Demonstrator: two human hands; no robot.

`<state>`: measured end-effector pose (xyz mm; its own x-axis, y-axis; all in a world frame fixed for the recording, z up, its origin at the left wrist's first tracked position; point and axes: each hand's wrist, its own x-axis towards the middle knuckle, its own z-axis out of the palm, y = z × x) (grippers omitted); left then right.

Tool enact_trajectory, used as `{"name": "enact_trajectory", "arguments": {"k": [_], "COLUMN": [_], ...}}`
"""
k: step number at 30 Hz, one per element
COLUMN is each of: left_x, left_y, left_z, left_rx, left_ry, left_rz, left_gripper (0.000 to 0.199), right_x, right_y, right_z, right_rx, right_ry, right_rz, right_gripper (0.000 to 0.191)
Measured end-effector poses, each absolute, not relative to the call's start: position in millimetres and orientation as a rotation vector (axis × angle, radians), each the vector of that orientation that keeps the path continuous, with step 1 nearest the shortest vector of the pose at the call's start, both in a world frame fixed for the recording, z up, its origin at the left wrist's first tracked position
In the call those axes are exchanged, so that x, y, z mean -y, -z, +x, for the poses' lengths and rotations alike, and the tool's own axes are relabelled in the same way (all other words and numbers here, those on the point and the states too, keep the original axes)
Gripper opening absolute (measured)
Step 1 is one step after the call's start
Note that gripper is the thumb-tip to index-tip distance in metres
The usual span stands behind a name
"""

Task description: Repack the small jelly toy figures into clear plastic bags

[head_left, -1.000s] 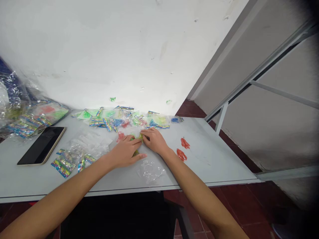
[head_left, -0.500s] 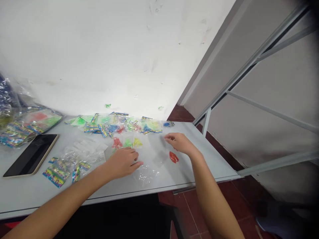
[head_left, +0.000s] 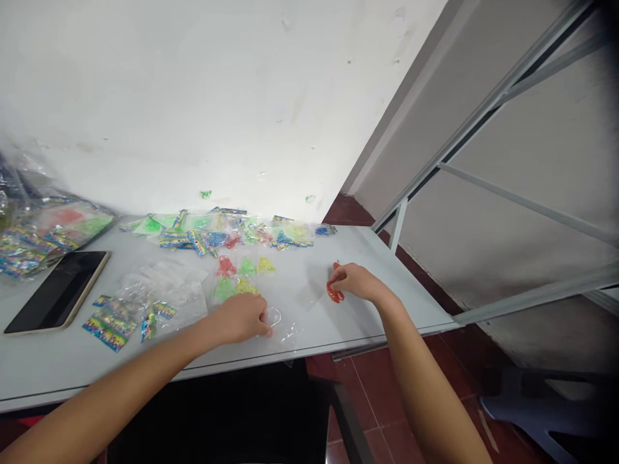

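My left hand (head_left: 245, 317) is closed near the table's front edge, its fingertips pinching the rim of a clear plastic bag (head_left: 289, 335) that lies flat. Just beyond it are small translucent plastic pieces: a red one (head_left: 225, 266), a green one (head_left: 247, 267) and a yellow one (head_left: 265, 264) in a row. Another green piece (head_left: 224, 289) and a yellow piece (head_left: 245, 285) sit closer, partly behind the hand. To the right, my right hand (head_left: 355, 281) has its fingertips closed on a small shiny red looped item (head_left: 333, 294), whose exact kind I cannot make out.
Filled packets with colourful labels (head_left: 196, 241) line the wall side of the white table (head_left: 290, 293). Empty clear bags (head_left: 164, 283), loose printed cards (head_left: 110, 322), a phone (head_left: 57, 293) and a large bag of packets (head_left: 53, 235) lie left. A metal frame (head_left: 430, 187) stands right.
My right hand has come down and nearer to take hold of the red item. My left hand's fingers have closed on the clear bag's rim, uncovering the nearer green and yellow pieces.
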<state>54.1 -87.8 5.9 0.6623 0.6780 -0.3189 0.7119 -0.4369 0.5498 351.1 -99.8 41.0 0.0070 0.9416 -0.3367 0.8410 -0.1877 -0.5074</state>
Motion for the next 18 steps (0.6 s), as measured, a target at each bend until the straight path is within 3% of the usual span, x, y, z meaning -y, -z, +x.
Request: {"name": "enact_trajectory", "arguments": {"k": [6, 18], "left_x": [85.3, 30.5], "left_y": [-22.4, -28.5], "left_z": [48.2, 22.2], "left_rx": [-0.927, -0.832], "left_ry": [-0.244, -1.018], "left_rz": [2.041, 0.914], "left_gripper": [0.017, 0.043], "right_x": [91.9, 99.5], "right_y": [-35.3, -33.0], "right_z": [352.5, 351.4], "right_rx": [1.874, 1.873], "right_ry": [-1.109, -0.791], "right_rz": [-2.061, -2.084], "right_gripper": [0.014, 0.01]}}
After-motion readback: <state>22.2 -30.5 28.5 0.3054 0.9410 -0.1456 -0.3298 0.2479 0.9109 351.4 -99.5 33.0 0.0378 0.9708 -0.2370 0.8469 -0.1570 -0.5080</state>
